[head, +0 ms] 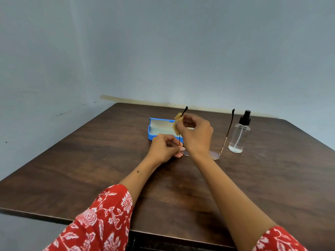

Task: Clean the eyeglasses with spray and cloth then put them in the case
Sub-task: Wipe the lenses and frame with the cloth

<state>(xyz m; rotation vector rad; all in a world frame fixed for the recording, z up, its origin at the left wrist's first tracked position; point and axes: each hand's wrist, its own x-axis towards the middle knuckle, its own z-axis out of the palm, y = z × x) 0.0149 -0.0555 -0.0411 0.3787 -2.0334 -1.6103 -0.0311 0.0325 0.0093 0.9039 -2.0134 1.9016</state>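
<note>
The eyeglasses are held low over the brown table, lenses down, both thin temples pointing up and away. My left hand pinches the frame at the left hinge. My right hand grips a small yellow cloth wrapped around the left temple, just below its black tip. The right temple rises free toward the spray bottle. Most of the left lens is hidden behind my hands. The blue case lies open behind my hands, its pale lining showing.
A clear spray bottle with a black pump top stands upright at the right, close to the right temple. A grey wall runs along the table's far edge. The table's near edge lies under my forearms.
</note>
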